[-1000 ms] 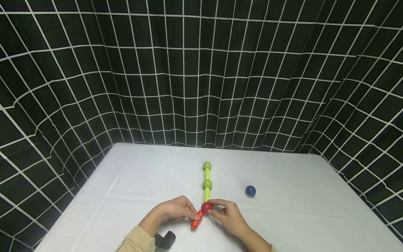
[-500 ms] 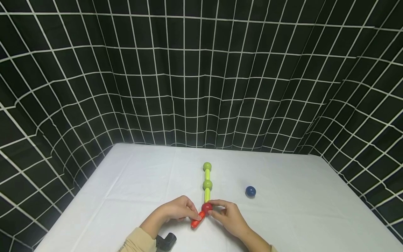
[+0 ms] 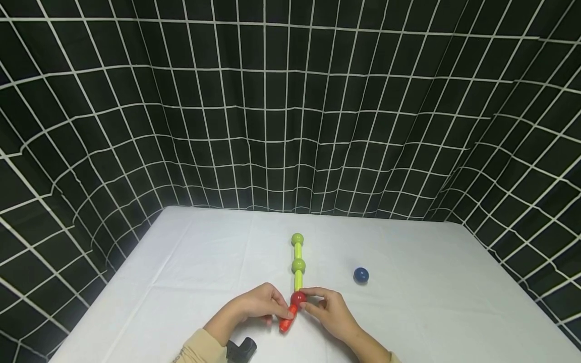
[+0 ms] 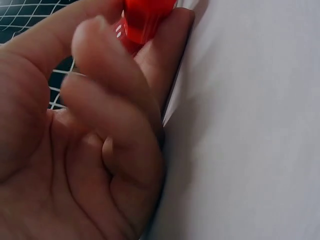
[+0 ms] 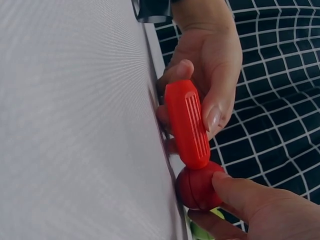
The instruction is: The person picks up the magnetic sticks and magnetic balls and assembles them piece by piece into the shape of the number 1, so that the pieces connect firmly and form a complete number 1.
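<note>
A red ball [image 3: 298, 298] sits at the near end of a straight chain, pinched between the thumb and forefinger of my right hand [image 3: 333, 315]. Beyond it run a yellow-green rod [image 3: 298, 280], a green ball [image 3: 298, 265], another yellow-green rod [image 3: 297, 250] and a far green ball [image 3: 297, 239]. My left hand [image 3: 260, 305] pinches a short ribbed orange-red rod [image 5: 187, 125] between thumb and fingers. In the right wrist view the rod's end meets the red ball [image 5: 200, 187]. The left wrist view shows only part of the rod [image 4: 145, 20] past curled fingers.
A dark blue ball [image 3: 361, 275] lies apart on the white tablecloth [image 3: 422, 282], right of the chain. A dark device [image 3: 241, 349] is at the left wrist. Behind the table hangs a black curtain [image 3: 290, 126] with a white grid.
My left hand has brought the orange-red rod slightly right against the red ball and turned it more in line with the chain. My right hand stays on the ball.
</note>
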The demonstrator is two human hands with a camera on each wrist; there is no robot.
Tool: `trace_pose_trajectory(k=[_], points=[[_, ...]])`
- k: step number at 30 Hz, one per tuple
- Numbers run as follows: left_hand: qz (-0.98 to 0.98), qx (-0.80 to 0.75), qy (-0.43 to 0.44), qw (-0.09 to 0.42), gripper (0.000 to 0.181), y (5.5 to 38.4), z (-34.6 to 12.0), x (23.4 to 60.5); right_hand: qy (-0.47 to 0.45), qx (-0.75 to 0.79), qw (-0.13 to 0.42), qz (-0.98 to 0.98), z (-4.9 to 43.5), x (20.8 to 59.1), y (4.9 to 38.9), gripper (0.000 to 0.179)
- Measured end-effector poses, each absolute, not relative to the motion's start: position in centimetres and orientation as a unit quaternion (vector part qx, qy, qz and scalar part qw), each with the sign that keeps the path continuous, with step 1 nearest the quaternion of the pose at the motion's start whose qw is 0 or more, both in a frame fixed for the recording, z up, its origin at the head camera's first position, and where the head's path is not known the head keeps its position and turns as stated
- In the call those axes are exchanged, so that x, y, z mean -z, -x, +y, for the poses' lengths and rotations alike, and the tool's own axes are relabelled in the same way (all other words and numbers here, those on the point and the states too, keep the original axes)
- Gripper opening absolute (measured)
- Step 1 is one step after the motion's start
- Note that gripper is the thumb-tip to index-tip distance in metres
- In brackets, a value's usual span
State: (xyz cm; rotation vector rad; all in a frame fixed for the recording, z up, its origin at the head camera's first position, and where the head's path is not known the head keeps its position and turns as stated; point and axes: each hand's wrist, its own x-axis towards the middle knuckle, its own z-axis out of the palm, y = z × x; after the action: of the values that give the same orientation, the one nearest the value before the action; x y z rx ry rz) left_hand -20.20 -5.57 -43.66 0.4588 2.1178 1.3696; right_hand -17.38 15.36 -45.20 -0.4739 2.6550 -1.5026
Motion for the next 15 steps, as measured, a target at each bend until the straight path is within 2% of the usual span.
trace_pose_trajectory(k=[9, 15], points=[[0.751, -0.557, -0.172, 0.31, 0.017, 19.8, -4.8, 44.4, 0.16, 0.495, 0.019, 0.854, 15.4, 45.3, 17.4, 0.034], [0.732, -0.583, -0.177, 0.304, 0.019, 19.5, -4.2, 44.8, 0.155, 0.503, 0.013, 0.85, 15.4, 45.4, 17.4, 0.033]])
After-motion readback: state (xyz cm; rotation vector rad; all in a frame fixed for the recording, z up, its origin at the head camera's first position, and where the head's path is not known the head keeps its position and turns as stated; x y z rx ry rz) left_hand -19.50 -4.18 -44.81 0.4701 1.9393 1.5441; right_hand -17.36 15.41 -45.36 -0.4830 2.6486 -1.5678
